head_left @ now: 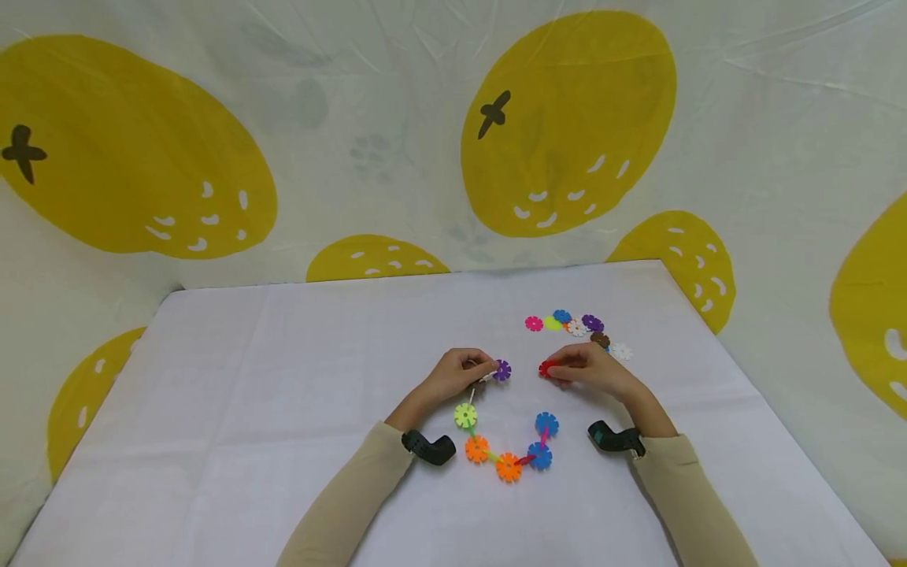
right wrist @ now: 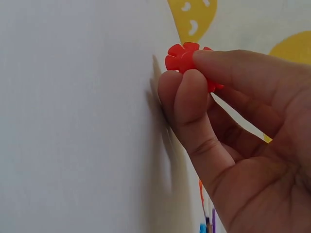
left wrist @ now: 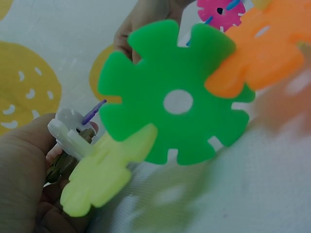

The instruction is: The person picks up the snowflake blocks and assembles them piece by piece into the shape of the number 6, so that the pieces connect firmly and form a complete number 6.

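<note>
Red disc (head_left: 545, 368): pinched between the thumb and fingertips of the right hand (head_left: 594, 367), over the table (head_left: 319, 370), its notched rim showing past the fingers.
Right grip: closed on that single piece.
Left grip: thumb and fingers of the left hand (head_left: 453, 378) close on one end of the chain of discs (head_left: 504, 472), at a white disc (left wrist: 68, 128).
Purple disc (head_left: 503, 371): at the same end, just beyond the left fingertips, facing the red disc with a gap between them.
Chain: curves in a U toward the person, through a yellow-green disc (head_left: 461, 416), a green disc (left wrist: 141, 80) and two orange discs (head_left: 472, 451), then up to two blue discs (head_left: 534, 457); the pieces between them stand edge-on.
Free end: the upper blue disc, below the red one and apart from it.
Loose pieces: past the right hand, a pink disc (head_left: 529, 324), more blue, white and purple ones, and a brown disc (head_left: 600, 339) close behind the knuckles.
Wrists: a black camera (head_left: 428, 447) on the left, another on the right, beside beige sleeves (head_left: 347, 496).
Backdrop: white cloth (head_left: 397, 87) with large yellow fruit shapes.
</note>
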